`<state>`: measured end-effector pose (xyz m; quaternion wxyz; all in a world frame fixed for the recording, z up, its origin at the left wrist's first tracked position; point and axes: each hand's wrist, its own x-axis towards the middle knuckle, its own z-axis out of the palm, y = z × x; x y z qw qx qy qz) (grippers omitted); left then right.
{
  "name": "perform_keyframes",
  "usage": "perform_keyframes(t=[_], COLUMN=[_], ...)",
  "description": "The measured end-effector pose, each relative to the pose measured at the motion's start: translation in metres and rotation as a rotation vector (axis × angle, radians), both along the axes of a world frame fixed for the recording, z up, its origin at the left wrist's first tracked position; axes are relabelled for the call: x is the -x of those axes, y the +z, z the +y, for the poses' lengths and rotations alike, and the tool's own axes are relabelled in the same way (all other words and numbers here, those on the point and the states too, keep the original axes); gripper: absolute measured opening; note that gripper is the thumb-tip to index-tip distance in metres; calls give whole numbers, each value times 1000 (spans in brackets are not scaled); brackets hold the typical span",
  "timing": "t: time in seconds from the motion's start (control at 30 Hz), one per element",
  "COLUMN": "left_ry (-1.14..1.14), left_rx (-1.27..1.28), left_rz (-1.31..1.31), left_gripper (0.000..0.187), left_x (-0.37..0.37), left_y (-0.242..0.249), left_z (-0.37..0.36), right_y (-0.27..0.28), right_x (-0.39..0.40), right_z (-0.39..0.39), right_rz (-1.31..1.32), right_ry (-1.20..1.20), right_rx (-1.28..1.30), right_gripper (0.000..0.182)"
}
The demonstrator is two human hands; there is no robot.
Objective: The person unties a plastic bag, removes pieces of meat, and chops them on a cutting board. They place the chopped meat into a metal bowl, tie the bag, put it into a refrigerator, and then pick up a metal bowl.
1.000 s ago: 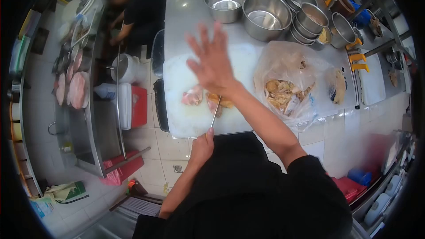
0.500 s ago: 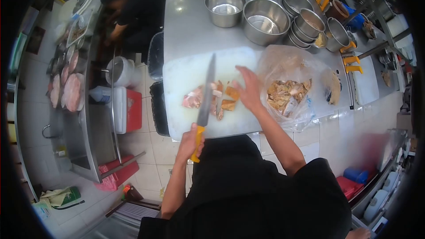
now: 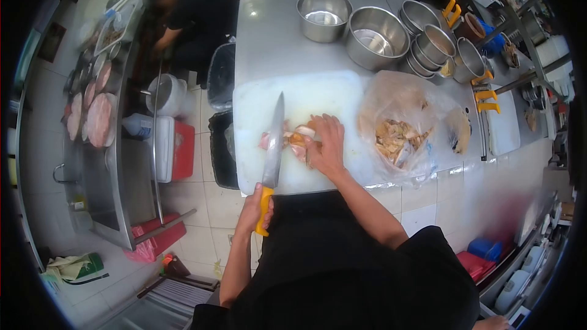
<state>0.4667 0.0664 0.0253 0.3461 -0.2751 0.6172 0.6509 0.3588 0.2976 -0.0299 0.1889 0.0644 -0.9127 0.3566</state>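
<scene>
My left hand (image 3: pixel 249 212) is closed around the yellow handle of a kitchen knife (image 3: pixel 276 140). Its long blade points away from me over the cutting board (image 3: pixel 330 91), covering part of the cut meat pieces (image 3: pixel 298 151). My right hand (image 3: pixel 328 145) lies over the right side of those pieces, fingers together and thumb against them. Some pieces are pink, others golden brown on the outside. Just right of the board, a clear plastic bag (image 3: pixel 376 101) holds many brown cut pieces (image 3: pixel 397 137).
Steel pots (image 3: pixel 324 15) line the back of the steel table (image 3: pixel 263 30), with stacked pans (image 3: pixel 435 46) and yellow-handled tools (image 3: pixel 487 101) to the right. Black bins (image 3: pixel 223 150) stand left of the table. Beyond, another person (image 3: pixel 195 24) in dark clothes is beside a rack holding raw meat (image 3: pixel 99 119).
My right hand has come down and inward onto the meat pieces, gathering them under its fingers. The knife has shifted slightly left and towards me, still in my left hand.
</scene>
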Motion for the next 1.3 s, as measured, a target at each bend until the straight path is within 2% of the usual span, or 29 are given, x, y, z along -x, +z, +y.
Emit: perform_keyframes(t=[0.1,0.17,0.23,0.3,0.37,0.43,0.47,0.5,0.63,0.7,0.77,0.8,0.87,0.9,0.97,1.1,1.2,1.27,1.3], left_ry=[-41,-87,-118,-160,11,144,159,167,125,-62,-78,-82,-103,-116,-83,-121,-147,-199,-198], left_rx=[-3,92,122,144,210,28,-3,-34,-138,-45,-63,-53,-45,-47,-74,-87,-96,-36,-27], left_rz=[17,21,60,107,132,45,5,-32,-87,-78,-73,-58,-50,-49,-94,-93,-89,9,-3], left_gripper=[71,71,71,70,71,71,72,72,72,73,73,73,73,73,72,72,72,72,72], left_x=[7,10,10,10,7,-1,-9,-14,-19,-18,-9,-6,-2,0,3,6,8,9,10], left_y=[-3,1,2,2,2,-9,-20,-33,-50,-48,-44,-41,-35,-32,-29,-26,-16,-4,3], left_z=[4,11,17,20,10,-14,-29,-39,-42,-29,-23,-20,-20,-21,-20,-18,-20,-20,-20], right_y=[12,13,6,7,9,9,3,0,9,10,5,1,-6,-8,-11,-11,-4,-1,6], right_x=[-3,-1,4,4,0,-12,-14,-15,-6,0,6,10,13,16,18,22,24,27,28], right_z=[5,3,-4,-7,-3,1,-1,-6,-46,-62,-75,-79,-86,-89,-91,-94,-91,-92,-92], right_rz=[60,75,64,60,62,-121,-159,-116,-122,-166,-188,-187,-40,-40,-34,-76,-9,116,103], right_ry=[-1,-8,90,38,12,-72,-63,-37,-162,-177,-214,-215,-273,-286,-264,-324,-358,-380,-382], right_rx=[117,178,275,217,169,15,-1,-36,-63,-77,-166,-164,-139,-141,-36,-3,57,330,338], right_gripper=[50,50,50,57,63,80,91,92,93,93,80,80,62,62,46,44,37,29,29])
